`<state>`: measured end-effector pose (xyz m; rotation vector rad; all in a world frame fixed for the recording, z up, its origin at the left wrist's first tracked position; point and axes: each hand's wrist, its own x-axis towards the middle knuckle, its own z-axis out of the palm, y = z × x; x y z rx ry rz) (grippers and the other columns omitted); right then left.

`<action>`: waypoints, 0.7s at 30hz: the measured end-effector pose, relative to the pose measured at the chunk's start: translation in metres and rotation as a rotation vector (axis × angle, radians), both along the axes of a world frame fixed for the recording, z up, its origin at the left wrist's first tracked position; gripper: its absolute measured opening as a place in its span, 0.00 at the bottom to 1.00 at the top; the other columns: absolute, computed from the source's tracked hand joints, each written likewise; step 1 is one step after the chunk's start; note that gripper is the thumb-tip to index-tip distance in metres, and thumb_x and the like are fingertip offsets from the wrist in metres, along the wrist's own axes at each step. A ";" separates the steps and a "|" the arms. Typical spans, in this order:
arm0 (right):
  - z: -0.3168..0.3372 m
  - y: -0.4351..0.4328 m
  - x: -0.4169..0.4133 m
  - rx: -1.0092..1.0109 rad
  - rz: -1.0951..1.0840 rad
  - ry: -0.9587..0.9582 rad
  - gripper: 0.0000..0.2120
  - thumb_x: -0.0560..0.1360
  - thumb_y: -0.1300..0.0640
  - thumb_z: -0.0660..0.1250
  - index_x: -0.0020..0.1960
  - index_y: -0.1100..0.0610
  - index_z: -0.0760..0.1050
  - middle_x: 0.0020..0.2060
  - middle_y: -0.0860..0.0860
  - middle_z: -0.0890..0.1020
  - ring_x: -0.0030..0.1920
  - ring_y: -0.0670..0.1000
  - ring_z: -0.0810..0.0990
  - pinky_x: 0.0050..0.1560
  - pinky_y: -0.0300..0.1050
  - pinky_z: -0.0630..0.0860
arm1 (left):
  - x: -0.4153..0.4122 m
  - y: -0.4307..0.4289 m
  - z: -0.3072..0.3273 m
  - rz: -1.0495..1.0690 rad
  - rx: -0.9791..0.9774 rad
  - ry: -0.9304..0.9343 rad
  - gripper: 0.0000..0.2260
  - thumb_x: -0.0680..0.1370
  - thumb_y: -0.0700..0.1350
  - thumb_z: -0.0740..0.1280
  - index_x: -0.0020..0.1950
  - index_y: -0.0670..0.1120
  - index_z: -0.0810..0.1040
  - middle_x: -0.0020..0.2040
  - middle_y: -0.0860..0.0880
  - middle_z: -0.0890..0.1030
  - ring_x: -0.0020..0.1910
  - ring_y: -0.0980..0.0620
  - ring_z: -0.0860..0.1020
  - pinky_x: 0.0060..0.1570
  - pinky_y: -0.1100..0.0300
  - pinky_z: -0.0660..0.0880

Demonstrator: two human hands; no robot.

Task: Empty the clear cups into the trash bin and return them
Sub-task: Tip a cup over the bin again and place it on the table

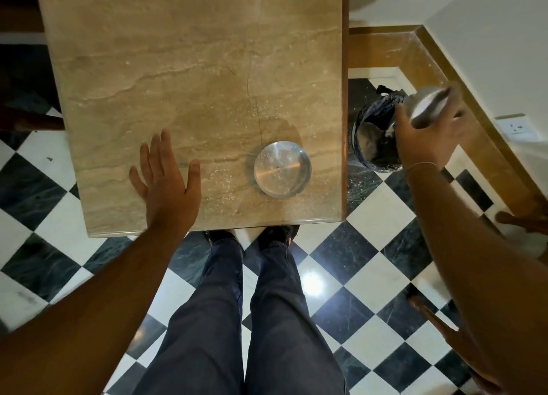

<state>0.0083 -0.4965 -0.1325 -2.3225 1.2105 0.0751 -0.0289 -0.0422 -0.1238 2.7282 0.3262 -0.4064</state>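
Seen from the head camera, the person stands at the near edge of a marble table [178,68], legs in dark trousers over a black-and-white chequered floor [370,276]. Their left hand [166,181] lies flat on the tabletop near that edge, fingers spread wide and holding nothing. To its right, close to the table's right corner, one clear cup [282,169] stands upright on the marble, viewed straight down its mouth; fine white specks lie scattered on the stone around it. Beyond the table's right edge the right hand [430,134] grips a second cup [430,105], motion-blurred and tipped on its side, just above the bin [375,134], which sits on the floor beside the table and is lined with a dark bag. A thin bracelet [421,166] circles the right wrist. A wall socket [517,127] shows on the white wall at right. No brand, label or writing can be read anywhere.
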 end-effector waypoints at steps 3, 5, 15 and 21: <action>-0.007 -0.001 -0.021 0.048 -0.091 0.106 0.53 0.73 0.27 0.72 0.90 0.42 0.53 0.85 0.62 0.63 0.82 0.69 0.67 0.79 0.66 0.73 | 0.000 0.001 0.004 -0.011 -0.018 0.004 0.32 0.88 0.59 0.54 0.90 0.50 0.48 0.90 0.46 0.54 0.89 0.43 0.49 0.84 0.33 0.43; -0.001 0.004 -0.005 -0.015 -0.091 -0.079 0.51 0.75 0.30 0.74 0.89 0.47 0.56 0.85 0.58 0.65 0.83 0.61 0.67 0.82 0.56 0.69 | 0.001 0.003 0.005 -0.007 -0.017 -0.014 0.32 0.89 0.59 0.53 0.90 0.50 0.49 0.90 0.47 0.54 0.89 0.44 0.49 0.84 0.34 0.42; 0.016 0.015 0.017 0.485 -0.191 -0.209 0.53 0.65 0.21 0.79 0.80 0.44 0.62 0.73 0.56 0.79 0.68 0.57 0.85 0.66 0.61 0.87 | 0.004 -0.005 0.017 -0.016 -0.180 -0.040 0.38 0.85 0.63 0.61 0.90 0.49 0.52 0.89 0.45 0.57 0.88 0.42 0.54 0.84 0.31 0.50; 0.098 0.114 0.009 1.287 -0.189 -0.292 0.23 0.88 0.38 0.63 0.72 0.53 0.82 0.68 0.59 0.86 0.64 0.59 0.88 0.61 0.62 0.87 | 0.020 -0.045 0.076 -0.284 -0.429 0.006 0.56 0.72 0.71 0.76 0.90 0.50 0.51 0.89 0.47 0.56 0.87 0.46 0.59 0.81 0.47 0.58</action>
